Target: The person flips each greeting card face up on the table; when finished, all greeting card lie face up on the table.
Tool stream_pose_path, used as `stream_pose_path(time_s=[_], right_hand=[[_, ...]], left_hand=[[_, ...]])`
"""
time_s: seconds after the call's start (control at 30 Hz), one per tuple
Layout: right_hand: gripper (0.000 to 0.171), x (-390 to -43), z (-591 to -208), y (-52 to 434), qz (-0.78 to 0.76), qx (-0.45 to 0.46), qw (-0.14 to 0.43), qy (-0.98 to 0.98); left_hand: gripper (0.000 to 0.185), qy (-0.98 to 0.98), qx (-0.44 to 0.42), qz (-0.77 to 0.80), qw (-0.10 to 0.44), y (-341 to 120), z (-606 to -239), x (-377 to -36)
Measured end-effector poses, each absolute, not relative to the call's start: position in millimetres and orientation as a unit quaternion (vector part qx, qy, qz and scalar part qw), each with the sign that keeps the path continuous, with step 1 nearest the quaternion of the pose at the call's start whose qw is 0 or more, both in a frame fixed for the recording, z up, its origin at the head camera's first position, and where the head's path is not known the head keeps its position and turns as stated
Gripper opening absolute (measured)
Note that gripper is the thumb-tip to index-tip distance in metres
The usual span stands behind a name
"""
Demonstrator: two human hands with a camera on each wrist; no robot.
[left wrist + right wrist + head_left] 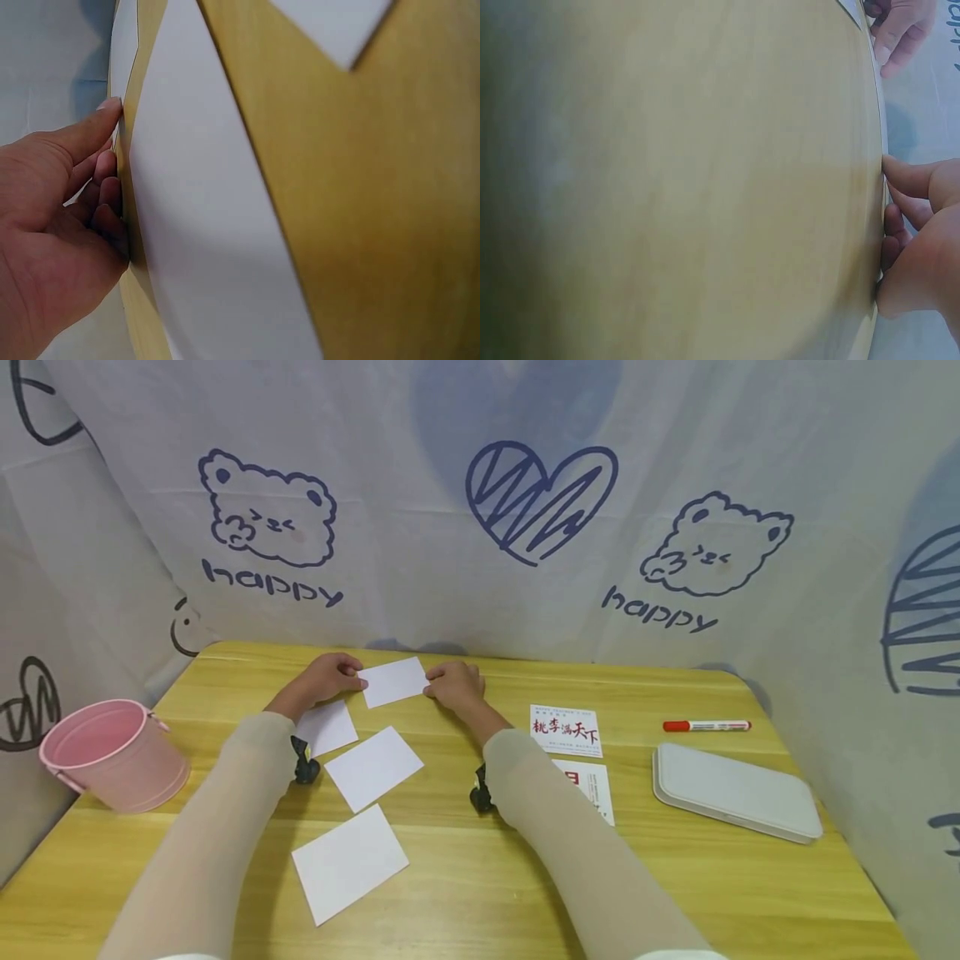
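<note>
At the far middle of the table (pixel 675 893), the left hand (pixel 322 679) and right hand (pixel 453 683) each pinched an end of the white card (pixel 393 681), best kept level with light, even grip.

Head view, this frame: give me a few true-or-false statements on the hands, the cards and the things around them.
1. Both hands, left hand and right hand, hold the far blank card. True.
2. The pink bucket stands to the person's right. False: it stands at the left edge of the table.
3. The red-capped marker lies beyond the grey tray. True.
4. All cards are blank. False: the printed card carries red characters.
</note>
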State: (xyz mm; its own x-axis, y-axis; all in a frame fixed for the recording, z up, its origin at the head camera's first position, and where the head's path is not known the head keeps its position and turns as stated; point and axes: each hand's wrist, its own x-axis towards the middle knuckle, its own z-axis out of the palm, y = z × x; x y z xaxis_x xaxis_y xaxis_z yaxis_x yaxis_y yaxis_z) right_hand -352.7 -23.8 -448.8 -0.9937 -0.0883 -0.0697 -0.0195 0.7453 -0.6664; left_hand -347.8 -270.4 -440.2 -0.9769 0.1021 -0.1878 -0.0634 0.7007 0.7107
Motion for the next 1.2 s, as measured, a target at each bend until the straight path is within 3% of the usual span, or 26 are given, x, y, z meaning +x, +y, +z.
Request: stream_pose_path(time_s=[0.37, 0.7, 0.97, 1.2], right_hand=[[0.040, -353.7, -449.3, -22.0, -0.347, -0.055, 0.059, 0.934], [0.023, -352.7, -450.3, -26.0, -0.361, -0.031, 0.058, 0.930], [0.034, -352.2, -449.2, -27.0, -0.359, -0.020, 0.054, 0.932], [0.030, -351.5, -449.0, -32.4, -0.365, 0.004, 0.054, 0.929]], left_hand=[[0.035, 0.918, 0.006, 0.379, 0.115, -266.1, -435.2, -347.5], [0.048, 0.914, 0.034, 0.387, 0.117, -266.4, -436.6, -347.1], [0.046, 0.928, 0.038, 0.355, 0.112, -260.0, -435.0, -348.8], [0.041, 0.928, 0.033, 0.354, 0.110, -259.5, -436.4, -350.8]])
